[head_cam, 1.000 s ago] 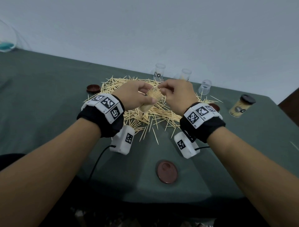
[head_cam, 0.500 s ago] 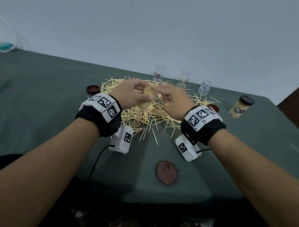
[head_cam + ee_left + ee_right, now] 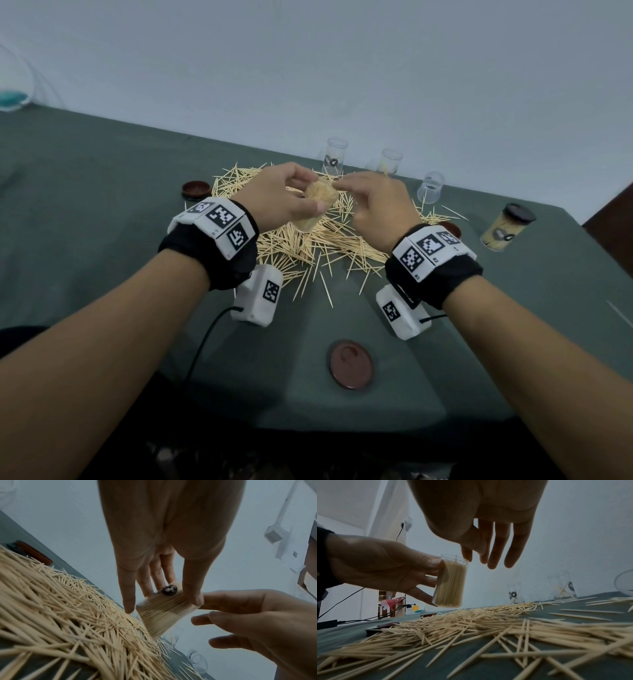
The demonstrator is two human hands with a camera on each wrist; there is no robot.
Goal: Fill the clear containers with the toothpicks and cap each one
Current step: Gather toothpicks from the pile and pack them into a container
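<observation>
Loose cap (image 3: 195,189): on table (image 3: 85,205), left of the heap.
Left hand (image 3: 277,202): grips the toothpick-packed container (image 3: 317,210), uncapped, lifted above the toothpick pile (image 3: 308,246).
Right hand (image 3: 376,209): fingers relaxed and spread, holding nothing, fingertips at the container's rim.
Clear containers (image 3: 335,160): three behind the pile, nearly empty.
Capped container (image 3: 507,228): far right, full.

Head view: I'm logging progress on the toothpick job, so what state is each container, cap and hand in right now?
Held container: full of toothpicks, uncapped, tilted, gripped by left hand.
Right hand: fingers loosely extended at the container's mouth, holding nothing visible.
Capped container: full, cap on.
Three far containers: upright, uncapped, nearly empty.
Near cap: loose on table.
Far-left cap: loose on table.
Toothpick pile: scattered on table.
</observation>
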